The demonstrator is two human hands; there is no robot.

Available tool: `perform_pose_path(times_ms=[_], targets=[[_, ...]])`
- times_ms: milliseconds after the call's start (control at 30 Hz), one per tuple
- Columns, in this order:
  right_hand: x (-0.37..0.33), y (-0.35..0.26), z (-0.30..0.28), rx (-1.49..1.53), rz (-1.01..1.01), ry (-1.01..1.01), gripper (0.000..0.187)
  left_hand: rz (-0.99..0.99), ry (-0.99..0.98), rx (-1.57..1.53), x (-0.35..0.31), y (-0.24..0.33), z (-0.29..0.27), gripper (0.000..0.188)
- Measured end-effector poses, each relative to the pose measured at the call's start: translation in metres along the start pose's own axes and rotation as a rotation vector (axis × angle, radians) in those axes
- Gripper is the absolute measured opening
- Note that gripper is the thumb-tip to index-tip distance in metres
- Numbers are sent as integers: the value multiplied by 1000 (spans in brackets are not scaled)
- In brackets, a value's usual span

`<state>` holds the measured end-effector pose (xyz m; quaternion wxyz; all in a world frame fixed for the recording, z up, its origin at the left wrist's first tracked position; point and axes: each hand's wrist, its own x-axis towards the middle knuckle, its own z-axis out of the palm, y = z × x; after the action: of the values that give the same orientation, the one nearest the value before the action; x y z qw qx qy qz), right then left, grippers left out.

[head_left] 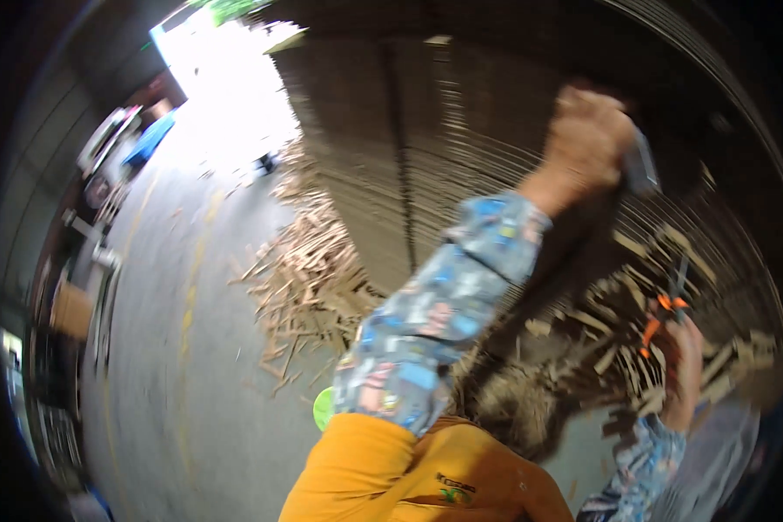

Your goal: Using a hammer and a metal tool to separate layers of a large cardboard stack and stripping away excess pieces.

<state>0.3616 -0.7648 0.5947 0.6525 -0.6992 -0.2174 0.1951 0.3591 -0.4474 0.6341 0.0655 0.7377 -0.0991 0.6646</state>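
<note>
My left hand [587, 143] is raised against the big brown stack of cardboard sheets [357, 209], its fingers closed in a fist and blurred by motion. A smeared grey-blue piece [642, 165] shows at the fist's right side; its kind is unclear. Lower and to the right, my right hand [685, 361] is wrapped round a hand tool [667, 304] with an orange-and-black handle and a thin grey end pointing up. Its exact kind is too blurred to tell. Loose cardboard strips [631, 370] lie around the right hand, beside the lined edges of the stack.
A heap of cardboard scraps [309, 270] covers the floor left of the stack. Beside my left sleeve shows a bright green rounded thing [324, 407], partly hidden. The grey floor [148, 348] carries yellow lines. Along the left wall stand a brown box [71, 311] and a blue object [150, 137].
</note>
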Motion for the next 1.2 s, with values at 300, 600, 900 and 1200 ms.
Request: perform_pose_path(times_ms=[300, 600, 900, 1200], targets=[[4, 22, 42, 259, -47, 57, 30, 23, 85, 107, -6, -13, -5, 22], [9, 33, 54, 261, -61, 267, 30, 48, 174, 69, -2, -7, 11, 21], [-84, 81, 74, 105, 299, -348, 18, 32, 104, 47, 4, -5, 8, 19], [-103, 129, 49, 73, 378, -8, 25, 50, 133, 118, -4, -8, 2, 22]])
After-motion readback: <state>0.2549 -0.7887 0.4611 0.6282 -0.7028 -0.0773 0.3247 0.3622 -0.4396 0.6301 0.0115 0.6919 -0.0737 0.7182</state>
